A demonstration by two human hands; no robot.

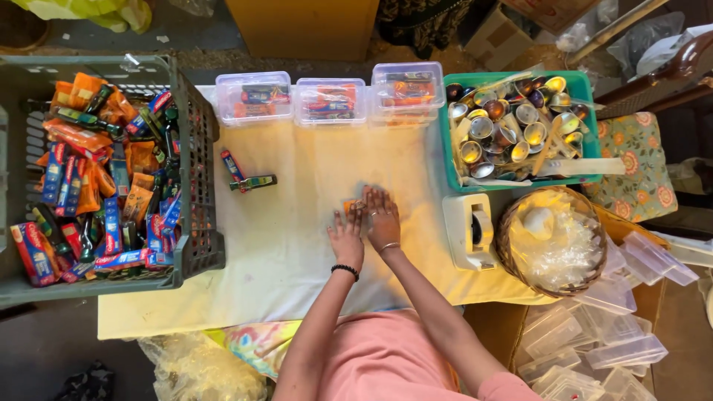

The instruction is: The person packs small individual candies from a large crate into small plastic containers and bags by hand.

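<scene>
Pale cloth is covering the work table point(297, 260) that is filling the middle of the frame, and both hands are lying near its centre. Just above and between the fingertips a small orange packet point(349, 204) is peeking out, mostly hidden; the left hand point(347, 236) and the right hand point(382, 219) are resting flat and side by side, fingers stretched out, pressing down rather than gripping. Whether any finger is actually pinching the packet I cannot tell.

Judging by its look, the packet is being handled as a light, thin, flexible thing, probably slick-wrapped, so it is likely sliding easily on the cloth and creasing if squeezed hard. Taking it by its free upper edge between thumb and forefinger seems the safest hold.

At the left of the frame a dark green crate point(194, 148) is holding a heap of orange, red and blue packets. Along the upper middle three clear lidded boxes point(329, 100) are standing in a row with packets inside. A small dark tube point(253, 182) and a red-and-blue packet point(232, 165) are lying loose on the cloth left of centre. At upper right a teal tray point(445, 148) is carrying shiny metal cups, with a white tape dispenser point(469, 230) and a wicker basket point(506, 238) of clear wrappers below it.
</scene>
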